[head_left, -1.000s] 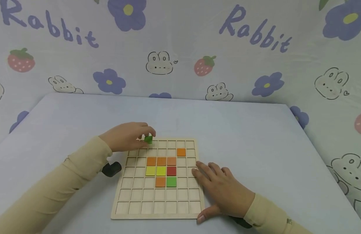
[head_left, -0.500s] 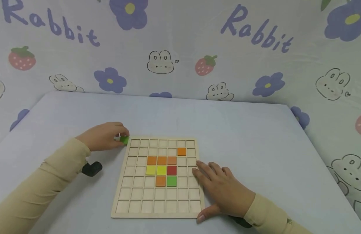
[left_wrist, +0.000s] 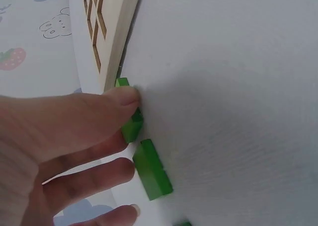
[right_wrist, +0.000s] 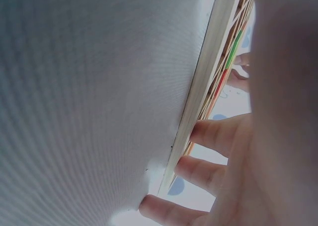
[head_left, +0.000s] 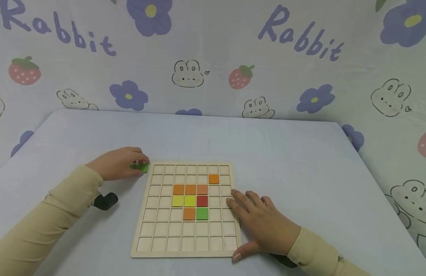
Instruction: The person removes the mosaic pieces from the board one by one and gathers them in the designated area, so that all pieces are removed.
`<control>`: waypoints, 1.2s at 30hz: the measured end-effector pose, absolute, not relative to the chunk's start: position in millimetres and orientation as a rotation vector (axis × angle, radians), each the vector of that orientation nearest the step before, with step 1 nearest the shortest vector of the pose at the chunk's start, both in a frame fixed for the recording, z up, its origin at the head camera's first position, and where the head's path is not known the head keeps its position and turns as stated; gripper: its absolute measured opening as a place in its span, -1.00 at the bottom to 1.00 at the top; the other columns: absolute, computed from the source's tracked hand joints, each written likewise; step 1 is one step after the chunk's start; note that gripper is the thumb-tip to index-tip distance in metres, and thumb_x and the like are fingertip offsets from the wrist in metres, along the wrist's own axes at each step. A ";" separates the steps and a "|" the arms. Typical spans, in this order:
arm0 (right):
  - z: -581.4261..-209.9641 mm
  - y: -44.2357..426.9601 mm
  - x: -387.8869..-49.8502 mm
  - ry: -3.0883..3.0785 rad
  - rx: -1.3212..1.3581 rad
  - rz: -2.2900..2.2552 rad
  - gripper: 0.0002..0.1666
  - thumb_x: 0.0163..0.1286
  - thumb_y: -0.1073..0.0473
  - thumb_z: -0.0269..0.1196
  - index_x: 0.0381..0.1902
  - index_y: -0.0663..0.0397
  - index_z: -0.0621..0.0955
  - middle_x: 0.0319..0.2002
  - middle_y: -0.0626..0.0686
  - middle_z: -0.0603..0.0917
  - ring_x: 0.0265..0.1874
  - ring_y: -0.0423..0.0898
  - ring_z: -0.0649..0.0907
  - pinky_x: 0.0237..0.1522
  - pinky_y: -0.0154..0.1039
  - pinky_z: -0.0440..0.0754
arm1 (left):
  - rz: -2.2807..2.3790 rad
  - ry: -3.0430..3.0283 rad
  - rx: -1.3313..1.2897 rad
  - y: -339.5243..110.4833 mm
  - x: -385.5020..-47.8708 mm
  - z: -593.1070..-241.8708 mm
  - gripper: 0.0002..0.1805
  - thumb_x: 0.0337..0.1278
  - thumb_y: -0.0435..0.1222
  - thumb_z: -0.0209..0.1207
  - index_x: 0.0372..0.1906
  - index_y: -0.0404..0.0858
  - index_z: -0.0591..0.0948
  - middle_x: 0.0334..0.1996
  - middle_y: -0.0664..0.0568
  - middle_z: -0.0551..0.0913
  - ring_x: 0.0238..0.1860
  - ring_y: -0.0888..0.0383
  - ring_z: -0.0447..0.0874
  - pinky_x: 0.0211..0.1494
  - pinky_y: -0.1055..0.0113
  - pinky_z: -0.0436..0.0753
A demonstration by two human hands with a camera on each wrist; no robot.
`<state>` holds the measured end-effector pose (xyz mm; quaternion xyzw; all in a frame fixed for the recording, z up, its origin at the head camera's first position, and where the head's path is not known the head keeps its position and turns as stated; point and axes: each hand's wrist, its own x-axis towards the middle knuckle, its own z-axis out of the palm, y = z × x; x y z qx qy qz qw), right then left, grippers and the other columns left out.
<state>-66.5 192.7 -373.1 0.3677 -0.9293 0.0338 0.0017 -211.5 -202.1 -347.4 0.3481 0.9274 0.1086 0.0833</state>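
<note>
A pale wooden grid board [head_left: 154, 244] lies on the white table, with colored square tiles in some cells. Just off its far left corner, my left hand [head_left: 118, 164] pinches a green tile [left_wrist: 133, 129] between thumb and fingers, close against the board's edge. A second green tile [left_wrist: 153, 170] is beside the fingertips in the left wrist view, and a bit of a third green piece [left_wrist: 183, 224] shows at the bottom. My right hand [head_left: 264, 222] rests along the board's right edge, fingers spread and fairly straight, fingertips touching the rim.
In the grid sit orange tiles [head_left: 190, 189], a separate orange tile [head_left: 214, 179], yellow tiles [head_left: 189, 201], a red tile [head_left: 202, 201] and a green tile [head_left: 202, 214]. A printed cloth backdrop [head_left: 213, 46] hangs behind the table [head_left: 302, 165].
My left hand has moved left from over the board's far left corner to the table beside it, where green tiles show at its fingers. The right hand has stayed in place.
</note>
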 end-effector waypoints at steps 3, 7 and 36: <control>-373.2 193.5 -66.4 -2.922 1.157 0.118 0.39 -0.20 -0.78 -0.06 0.38 0.09 0.27 0.37 0.16 0.27 0.17 0.12 0.38 -0.13 0.05 0.43 | 0.320 2.789 1.011 -199.8 -209.9 -341.7 -0.58 0.01 -0.30 0.35 0.04 -0.23 0.60 -0.23 0.08 0.60 -0.17 0.11 0.57 -0.05 0.14 0.57; -373.3 194.3 -65.6 -2.924 1.155 0.112 0.39 -0.19 -0.79 -0.07 0.38 0.09 0.27 0.37 0.16 0.27 0.17 0.12 0.38 -0.13 0.05 0.43 | 0.348 2.824 1.015 -188.4 -209.6 -331.4 -0.58 0.11 -0.24 0.30 0.09 -0.21 0.57 -0.18 0.03 0.61 -0.14 0.07 0.58 -0.04 0.13 0.58; -375.2 194.8 -66.3 -2.935 1.135 0.081 0.42 -0.23 -0.81 -0.06 0.39 0.07 0.26 0.38 0.15 0.26 0.18 0.10 0.36 -0.10 -0.02 0.40 | 0.277 2.611 1.485 -38.0 -197.3 -346.7 -0.75 0.23 -0.17 0.18 -0.02 -0.11 0.62 -0.16 0.08 0.62 -0.21 0.17 0.59 -0.03 0.28 0.60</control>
